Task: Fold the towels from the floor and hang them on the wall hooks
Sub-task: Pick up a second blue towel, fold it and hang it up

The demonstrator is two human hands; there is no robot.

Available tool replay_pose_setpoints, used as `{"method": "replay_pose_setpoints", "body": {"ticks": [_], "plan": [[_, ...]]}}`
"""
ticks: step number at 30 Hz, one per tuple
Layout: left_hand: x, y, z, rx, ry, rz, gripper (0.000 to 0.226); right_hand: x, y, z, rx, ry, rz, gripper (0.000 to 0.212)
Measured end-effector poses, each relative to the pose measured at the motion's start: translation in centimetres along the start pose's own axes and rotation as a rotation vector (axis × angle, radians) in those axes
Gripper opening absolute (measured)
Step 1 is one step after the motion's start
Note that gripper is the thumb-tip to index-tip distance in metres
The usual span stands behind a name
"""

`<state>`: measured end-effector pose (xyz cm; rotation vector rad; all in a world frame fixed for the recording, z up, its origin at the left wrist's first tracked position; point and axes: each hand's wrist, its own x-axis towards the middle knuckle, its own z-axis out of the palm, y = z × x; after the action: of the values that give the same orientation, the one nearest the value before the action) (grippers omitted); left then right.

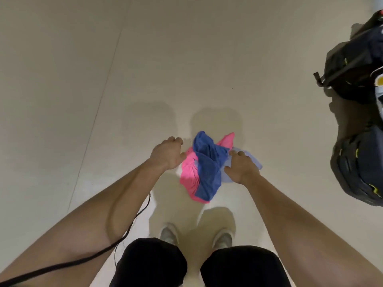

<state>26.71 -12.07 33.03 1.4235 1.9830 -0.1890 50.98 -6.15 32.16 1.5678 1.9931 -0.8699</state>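
Towels [204, 172] lie heaped on the pale floor [83, 79] ahead of our shoes [222, 239]: a blue towel [208, 162] crumpled over a pink towel [187, 172], with a pale blue towel [256, 161] beside them. Our left hand [167, 154] hovers at the heap's left edge, fingers loosely curled, holding nothing. Our right hand [241, 168] spreads relaxed over the pale one; we cannot tell whether it touches.
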Motion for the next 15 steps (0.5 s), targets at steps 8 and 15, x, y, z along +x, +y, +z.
{"method": "replay_pose_setpoints", "body": {"ticks": [8, 15], "plan": [[18.6, -3.4, 19.1, 0.023, -0.056, 0.059, 0.050, 20.6, 4.9, 16.9, 0.050, -0.017, 0.017, 0.058], [28.8, -2.8, 29.7, 0.126, 0.038, 0.260, 0.049, 29.2, 7.4, 25.7, -0.162, 0.230, -0.019, 0.028]]}}
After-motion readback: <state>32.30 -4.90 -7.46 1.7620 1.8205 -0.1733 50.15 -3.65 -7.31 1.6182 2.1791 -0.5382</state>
